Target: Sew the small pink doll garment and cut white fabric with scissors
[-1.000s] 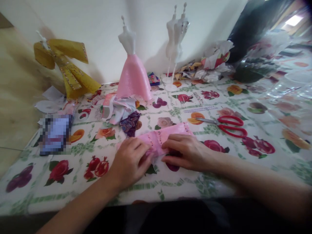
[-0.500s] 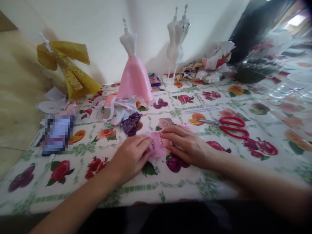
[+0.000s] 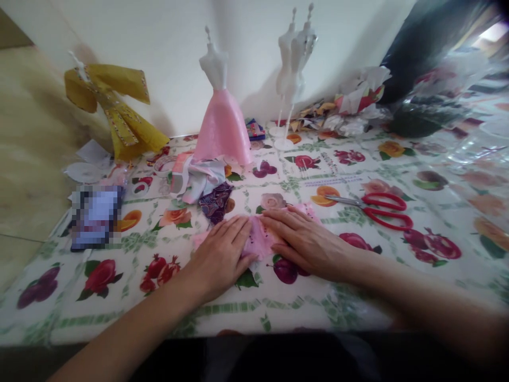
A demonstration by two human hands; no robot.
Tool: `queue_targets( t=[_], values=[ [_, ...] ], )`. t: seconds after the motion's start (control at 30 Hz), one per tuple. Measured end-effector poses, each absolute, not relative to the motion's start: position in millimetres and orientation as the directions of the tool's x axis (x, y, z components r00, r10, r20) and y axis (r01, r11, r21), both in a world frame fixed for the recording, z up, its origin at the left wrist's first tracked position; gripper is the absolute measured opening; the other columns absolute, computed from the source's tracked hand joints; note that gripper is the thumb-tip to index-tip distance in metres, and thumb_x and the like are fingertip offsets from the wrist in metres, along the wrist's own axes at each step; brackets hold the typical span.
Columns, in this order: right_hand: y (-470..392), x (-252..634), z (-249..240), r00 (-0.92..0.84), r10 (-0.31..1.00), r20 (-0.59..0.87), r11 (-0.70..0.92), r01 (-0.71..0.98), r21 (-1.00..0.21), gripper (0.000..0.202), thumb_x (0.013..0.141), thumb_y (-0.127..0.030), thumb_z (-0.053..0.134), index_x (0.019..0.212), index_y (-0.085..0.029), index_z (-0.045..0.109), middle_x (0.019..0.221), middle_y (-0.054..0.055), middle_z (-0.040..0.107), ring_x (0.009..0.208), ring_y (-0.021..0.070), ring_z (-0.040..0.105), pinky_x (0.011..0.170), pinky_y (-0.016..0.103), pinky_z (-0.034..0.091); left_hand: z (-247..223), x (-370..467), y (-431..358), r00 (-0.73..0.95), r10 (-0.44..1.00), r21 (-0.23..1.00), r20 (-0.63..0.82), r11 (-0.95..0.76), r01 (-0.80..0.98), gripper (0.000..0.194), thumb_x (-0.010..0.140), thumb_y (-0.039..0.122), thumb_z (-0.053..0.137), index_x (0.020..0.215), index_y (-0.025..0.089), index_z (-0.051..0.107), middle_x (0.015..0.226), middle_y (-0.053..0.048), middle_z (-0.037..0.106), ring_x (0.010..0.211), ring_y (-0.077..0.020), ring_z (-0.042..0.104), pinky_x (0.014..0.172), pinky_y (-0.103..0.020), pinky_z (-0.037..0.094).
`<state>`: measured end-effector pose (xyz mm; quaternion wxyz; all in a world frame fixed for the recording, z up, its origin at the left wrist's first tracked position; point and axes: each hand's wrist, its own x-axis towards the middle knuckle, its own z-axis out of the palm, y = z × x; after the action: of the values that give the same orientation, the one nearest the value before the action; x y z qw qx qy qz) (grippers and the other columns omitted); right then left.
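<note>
A small piece of pink fabric point(image 3: 259, 239) with dark specks lies flat on the table before me. My left hand point(image 3: 222, 249) rests palm down on its left part, fingers stretched out. Over the right part lies my right hand point(image 3: 296, 236), also flat with its fingers extended. Both hands cover much of the cloth; its ends show beyond the fingers. Just behind the left hand are a dark patterned scrap point(image 3: 216, 202) and a pale crumpled cloth point(image 3: 201, 178). Red-handled scissors point(image 3: 374, 206) lie to the right of my right hand.
A mini mannequin in a pink skirt point(image 3: 223, 127) stands at the back; two bare mannequins point(image 3: 292, 69) are right of it. A yellow doll dress point(image 3: 113, 114) stands far left, a phone-like object point(image 3: 97, 217) nearer. Scraps point(image 3: 314, 116) and plastic bags point(image 3: 358, 101) lie along the wall.
My fingers have flattened and spread over the pink fabric, and more of it shows at both ends. The view has shifted slightly.
</note>
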<state>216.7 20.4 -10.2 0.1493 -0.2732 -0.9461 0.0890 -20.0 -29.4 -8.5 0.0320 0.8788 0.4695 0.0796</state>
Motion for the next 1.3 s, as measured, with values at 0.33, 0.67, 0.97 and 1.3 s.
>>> queue_targets(
  t=[0.33,0.67,0.97,1.3],
  values=[
    [13.5,219.5,-10.6,-0.878,0.408,0.25,0.906,0.356,-0.229,0.038,0.097,-0.013,0.044,0.134,-0.012,0.055,0.131,0.014,0.061,0.131,0.0277,0.048,0.113,0.051,0.038,-13.4,-20.1,-37.2,0.578,0.802,0.15,0.151,-0.597,0.788,0.053,0.101,0.035,0.04,0.143,0.004,0.039,0.147,-0.022,0.045,0.137,-0.03,0.043,0.111,-0.05,0.042],
    [15.3,215.1,-5.3,-0.826,0.49,0.278,0.866,0.426,-0.26,0.039,0.099,-0.018,0.04,0.136,-0.012,0.053,0.139,0.016,0.053,0.131,0.0268,0.048,0.11,0.047,0.044,-6.3,-15.8,-37.4,0.55,0.829,0.205,0.106,-0.559,0.803,0.066,0.096,0.041,0.048,0.147,0.002,0.034,0.152,-0.023,0.038,0.141,-0.0315,0.037,0.114,-0.05,0.038],
    [27.2,210.3,-31.3,-0.838,0.466,0.283,0.879,0.476,-0.038,0.057,0.083,-0.008,0.047,0.14,-0.009,0.05,0.139,0.016,0.056,0.13,0.0275,0.051,0.108,0.048,0.046,-11.0,-10.2,-28.4,0.526,0.85,0.228,-0.005,-0.512,0.828,0.059,0.099,0.032,0.037,0.151,0.007,0.028,0.156,-0.019,0.029,0.144,-0.0289,0.03,0.117,-0.047,0.034],
    [24.4,214.4,-23.1,-0.893,0.254,0.373,0.913,0.348,0.212,0.052,0.079,-0.007,0.046,0.128,-0.013,0.061,0.133,0.01,0.062,0.118,0.0276,0.062,0.093,0.042,0.058,-15.7,-9.6,-23.4,0.536,0.844,0.274,0.019,-0.52,0.809,0.063,0.095,0.032,0.045,0.149,0.004,0.031,0.152,-0.022,0.037,0.142,-0.0307,0.034,0.118,-0.045,0.031]
  ],
)
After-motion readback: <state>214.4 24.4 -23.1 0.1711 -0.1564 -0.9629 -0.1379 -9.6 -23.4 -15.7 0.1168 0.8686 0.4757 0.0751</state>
